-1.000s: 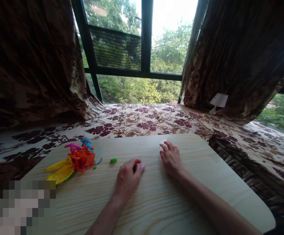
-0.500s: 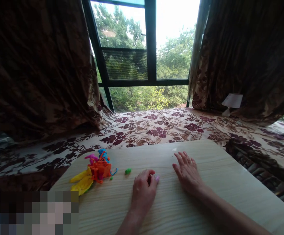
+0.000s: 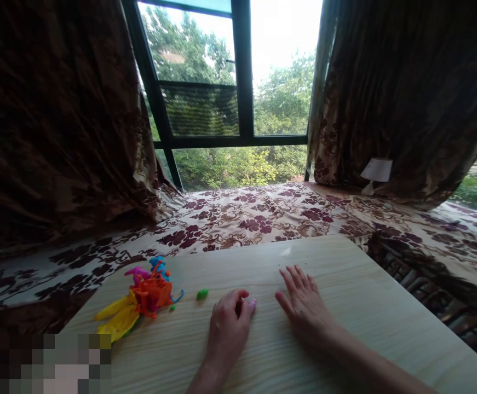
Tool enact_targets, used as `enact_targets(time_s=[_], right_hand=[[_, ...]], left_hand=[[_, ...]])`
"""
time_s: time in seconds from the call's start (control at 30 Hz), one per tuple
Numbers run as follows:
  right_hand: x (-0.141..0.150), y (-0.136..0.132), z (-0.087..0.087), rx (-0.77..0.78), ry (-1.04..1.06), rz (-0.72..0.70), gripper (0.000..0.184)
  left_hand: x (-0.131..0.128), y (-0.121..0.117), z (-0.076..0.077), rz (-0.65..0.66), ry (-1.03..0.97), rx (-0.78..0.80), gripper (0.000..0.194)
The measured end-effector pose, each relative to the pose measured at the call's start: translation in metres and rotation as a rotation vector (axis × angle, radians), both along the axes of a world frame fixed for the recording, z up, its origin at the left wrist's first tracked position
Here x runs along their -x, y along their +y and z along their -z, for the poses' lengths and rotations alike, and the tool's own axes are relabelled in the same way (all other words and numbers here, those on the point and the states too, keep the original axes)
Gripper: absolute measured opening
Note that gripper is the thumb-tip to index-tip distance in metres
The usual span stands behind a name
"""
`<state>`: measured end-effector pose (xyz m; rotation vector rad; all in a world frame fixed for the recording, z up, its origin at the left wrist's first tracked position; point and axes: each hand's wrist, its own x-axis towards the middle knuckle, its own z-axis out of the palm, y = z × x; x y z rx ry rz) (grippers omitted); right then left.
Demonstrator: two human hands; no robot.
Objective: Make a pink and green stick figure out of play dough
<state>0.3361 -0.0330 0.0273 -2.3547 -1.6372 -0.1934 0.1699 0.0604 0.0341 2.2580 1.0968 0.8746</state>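
A white lamp [image 3: 378, 169] stands on floral cloth [image 3: 258, 223] before a dark curtain [image 3: 411, 87].

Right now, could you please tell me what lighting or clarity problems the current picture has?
Head view: the sky is nearly blown out, while the curtains sink into shadow; head view: pixel blocks hide the lower left corner; head view: the pink patch at the left hand is too soft to identify.

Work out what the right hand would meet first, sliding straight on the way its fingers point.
The right hand would probably reach the whitish patch on the wood-grain tabletop first; if that is merely glare, then the floral cloth beyond.
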Motion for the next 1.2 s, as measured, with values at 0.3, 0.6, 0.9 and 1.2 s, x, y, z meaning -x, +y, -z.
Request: enact_targets(time_s=[0.3,0.6,0.9,1.2], right_hand=[[-0.016,0.042,-0.001,-0.012,0.037,0.043,0.056],[0.004,-0.007,0.008,0.019,0.027,-0.106,0.058],[-0.006,0.032,-0.004,-0.025,0.012,0.015,0.056],[0.000,0.011,0.006,0.019,0.027,-0.075,0.058]], left_hand=[[-0.001,0.003,0.003,-0.001,0.019,0.011,0.020],[-0.001,0.000,0.002,-0.014,0.004,0.017,0.018],[0.000,0.001,0.002,-0.020,0.003,0.023,0.018],[-0.001,0.001,0.000,-0.029,-0.002,-0.003,0.018]])
